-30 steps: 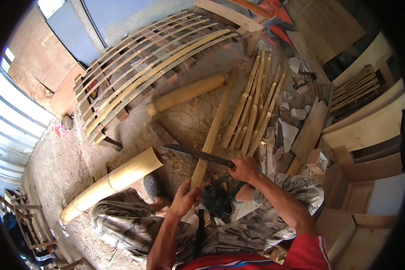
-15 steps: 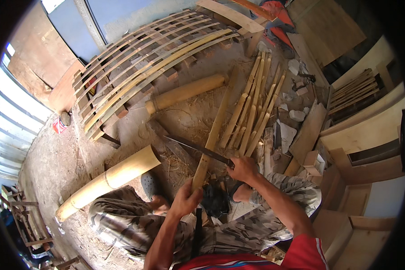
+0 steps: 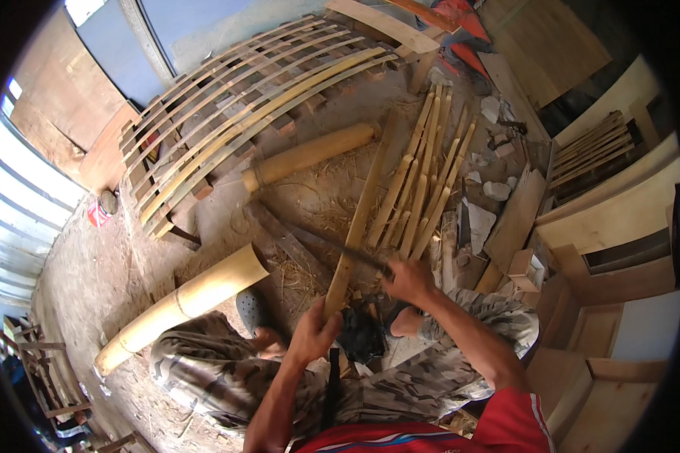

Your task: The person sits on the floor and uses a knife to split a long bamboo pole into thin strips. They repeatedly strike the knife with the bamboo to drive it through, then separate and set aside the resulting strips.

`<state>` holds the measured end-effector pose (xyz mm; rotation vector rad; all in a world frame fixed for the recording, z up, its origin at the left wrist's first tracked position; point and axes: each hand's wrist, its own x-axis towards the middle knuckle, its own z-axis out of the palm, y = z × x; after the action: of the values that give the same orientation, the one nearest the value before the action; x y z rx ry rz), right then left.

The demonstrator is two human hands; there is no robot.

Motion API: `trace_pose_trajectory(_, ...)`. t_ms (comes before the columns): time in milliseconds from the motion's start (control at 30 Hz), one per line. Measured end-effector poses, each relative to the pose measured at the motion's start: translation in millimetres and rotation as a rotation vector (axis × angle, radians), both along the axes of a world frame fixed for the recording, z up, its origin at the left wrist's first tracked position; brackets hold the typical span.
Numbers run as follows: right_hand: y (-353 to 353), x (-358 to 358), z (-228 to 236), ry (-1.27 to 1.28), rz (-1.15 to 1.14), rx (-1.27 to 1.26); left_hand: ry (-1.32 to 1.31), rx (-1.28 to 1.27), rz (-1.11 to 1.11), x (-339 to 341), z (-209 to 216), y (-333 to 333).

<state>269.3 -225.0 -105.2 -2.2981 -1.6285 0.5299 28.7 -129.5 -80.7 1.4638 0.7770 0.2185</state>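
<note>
My left hand (image 3: pixel 313 332) is closed around the near end of a long split bamboo strip (image 3: pixel 364 204), which slopes away from me toward the far side. In my right hand (image 3: pixel 410 281) is the handle of a long dark-bladed knife (image 3: pixel 364 257). Its blade lies across the strip a little beyond my left hand and is smeared by motion toward the tip. Between my feet is a black bag-like bundle (image 3: pixel 362 332). Just right of the held strip lie several cut bamboo strips (image 3: pixel 419 181).
A halved bamboo culm (image 3: pixel 181 302) lies at left, another thick bamboo piece (image 3: pixel 310 156) farther off. Behind stands a low slatted bamboo frame (image 3: pixel 257 106). Stones (image 3: pixel 496 192), boards (image 3: pixel 517 219) and wooden cabinet parts (image 3: pixel 619 226) crowd the right. Shavings litter the floor.
The knife blade has turned slightly and is now blurred, my right hand having shifted a little. My left hand and the bamboo strip stay almost in place.
</note>
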Motion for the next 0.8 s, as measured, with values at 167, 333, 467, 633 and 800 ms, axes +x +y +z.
trace_pose_trajectory(167, -2.1, -1.4, 4.2, 0.043, 0.005, 0.072, -0.062, 0.136, 0.009, 7.5, -4.2, 0.4)
trace_pose_trajectory(333, -0.1, -22.1, 15.0, 0.027, 0.212, 0.149, -0.043, 0.046, 0.083, 4.7, -7.0, 0.7)
trace_pose_trajectory(467, 12.8, -10.1, 29.7, 0.091, -0.005, -0.019, -0.080, -0.056, 0.115, 5.5, -2.6, 1.9)
trace_pose_trajectory(633, 10.6, -0.3, 7.0, 0.026, 0.056, 0.036, -0.112, -0.022, 0.109, 8.2, 7.2, 1.6)
trace_pose_trajectory(800, 0.7, -20.9, 16.1, 0.008, 0.182, 0.113, -0.074, -0.021, 0.123, 10.4, 5.6, -2.3)
